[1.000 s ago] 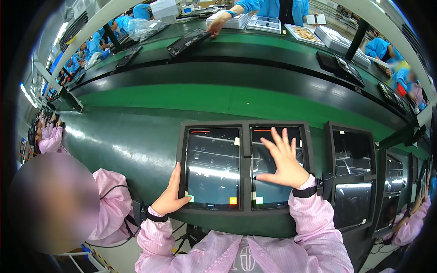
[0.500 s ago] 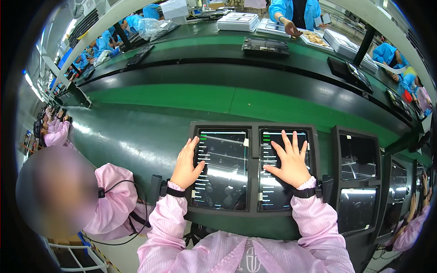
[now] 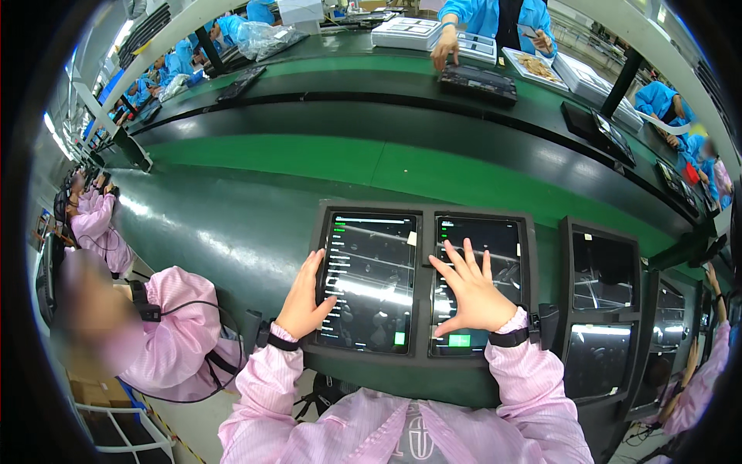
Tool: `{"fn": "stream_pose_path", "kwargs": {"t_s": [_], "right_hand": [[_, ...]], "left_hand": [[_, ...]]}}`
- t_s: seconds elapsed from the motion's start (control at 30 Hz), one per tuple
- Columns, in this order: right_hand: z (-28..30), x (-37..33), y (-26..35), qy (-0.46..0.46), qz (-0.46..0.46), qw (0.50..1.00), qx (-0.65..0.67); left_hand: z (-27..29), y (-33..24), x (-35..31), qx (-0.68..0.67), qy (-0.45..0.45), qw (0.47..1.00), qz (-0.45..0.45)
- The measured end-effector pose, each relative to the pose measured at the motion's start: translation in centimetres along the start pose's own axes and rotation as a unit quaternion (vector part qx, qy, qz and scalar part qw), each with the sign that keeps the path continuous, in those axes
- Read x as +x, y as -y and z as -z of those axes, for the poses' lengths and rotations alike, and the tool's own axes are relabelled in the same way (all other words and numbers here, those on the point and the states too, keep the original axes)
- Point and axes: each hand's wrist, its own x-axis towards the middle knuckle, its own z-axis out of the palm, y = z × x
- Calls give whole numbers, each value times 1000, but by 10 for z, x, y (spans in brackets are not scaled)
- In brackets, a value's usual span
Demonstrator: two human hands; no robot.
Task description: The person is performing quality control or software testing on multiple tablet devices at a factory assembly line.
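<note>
Two dark tablets sit side by side in a black foam tray [image 3: 423, 301]. Lists of text fill the left edges of their lit screens, and each shows a green box near the bottom. At the outer edge of the left tablet [image 3: 371, 267], my left hand [image 3: 303, 303] rests with fingers extended and thumb over the screen edge. Above the right tablet [image 3: 498, 240], my right hand [image 3: 473, 292] spreads its fingers wide across the screen; whether the fingertips touch the glass I cannot tell. Neither hand grips anything. Black straps circle both wrists.
To the right stands another black tray [image 3: 566, 309] with two dark tablets. A person in pink sits close on my left. Beyond the green bench top, a long dark strip [image 3: 309, 127] crosses, with a dark device [image 3: 478, 83] and white trays [image 3: 403, 35] behind it.
Both hands have shifted slightly left and down over the tablets. Green boxes have appeared low on both screens. Across the bench, a blue-sleeved person's hand has come to the dark device, now turned.
</note>
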Motion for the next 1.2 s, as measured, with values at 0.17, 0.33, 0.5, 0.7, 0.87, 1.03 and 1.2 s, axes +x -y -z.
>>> {"fn": "stream_pose_path", "kwargs": {"t_s": [0.17,0.33,0.5,0.7,0.87,1.03,1.2], "right_hand": [[4,1,11,69,28,997,26],[2,-2,15,77,20,996,-42],[11,-4,3,-50,-45,997,38],[2,-5,-6,-129,-136,982,-17],[-1,-5,1,-99,-104,989,-22],[-3,-3,0,-95,-101,988,-62],[-4,1,5,-127,-101,986,-46]], "left_hand": [[2,6,-39,-8,41,999,-4],[6,-4,-49,-29,41,999,11],[9,-7,-47,9,57,998,14],[3,-10,-12,-41,-25,999,24],[-11,-8,25,-6,-90,996,9],[-11,-5,22,24,-91,996,6],[-8,1,22,43,-97,994,-1]]}}
